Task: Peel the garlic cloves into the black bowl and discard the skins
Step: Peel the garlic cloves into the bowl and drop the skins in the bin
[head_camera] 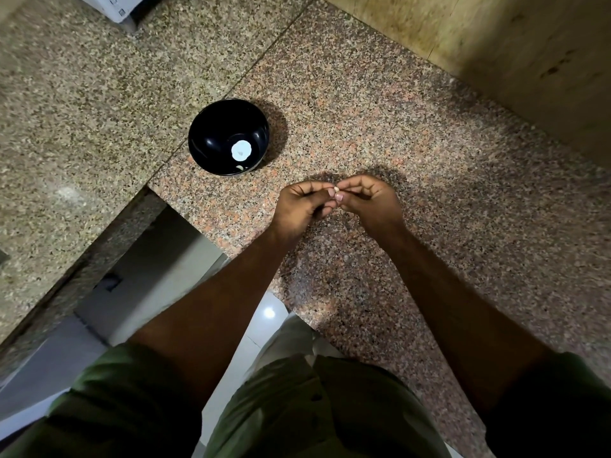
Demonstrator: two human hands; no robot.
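A small pale garlic clove (336, 188) is pinched between the fingertips of both hands above the speckled granite counter (413, 133). My left hand (302, 206) and my right hand (370, 200) meet at the clove, fingers curled round it; most of the clove is hidden. The black bowl (201, 140) stands on the counter to the upper left of my hands. Inside it lies a white round piece of garlic (241, 150) and a small pale bit (240, 167) near the front wall.
The counter edge (211, 239) runs diagonally below my left hand, with a gap down to a white floor. A second granite slab (82, 104) lies left of the bowl. A beige wall (512, 51) rises at the upper right. A white appliance corner (112, 8) sits at top left.
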